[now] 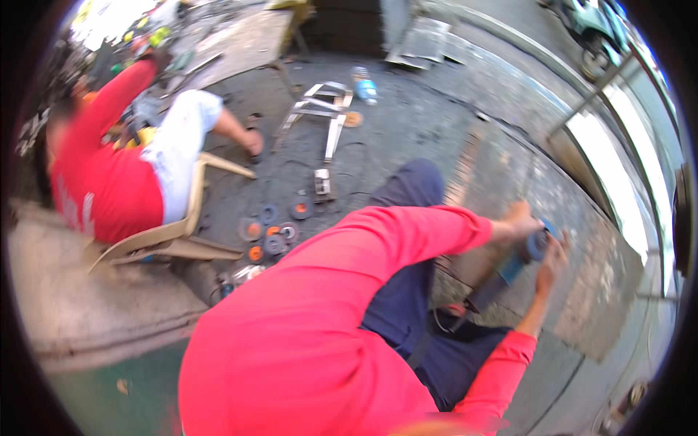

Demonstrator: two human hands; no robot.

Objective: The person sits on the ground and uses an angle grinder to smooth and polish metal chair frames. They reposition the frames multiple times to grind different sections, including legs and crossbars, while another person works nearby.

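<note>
Both my arms, in red sleeves, reach toward the right over an angle grinder [502,280] with a dark and blue body. It lies slanted by my thighs, its rear end near my lap. A round blue-grey disc [536,247] is on its front end. My left hand [519,218] is closed at the far side of the grinder's head. My right hand [554,260] has its fingers bent against the disc's near edge. Blur hides the exact finger contact. A dark cord [445,328] loops by the grinder's rear.
Several grinding discs [275,243] lie on the floor at my left. Beyond are a bare metal frame [320,109], a water bottle [365,86] and a small metal block [323,183]. Another person [109,171] sits on a beige plastic chair [190,203]. Worn boards [596,291] lie at right.
</note>
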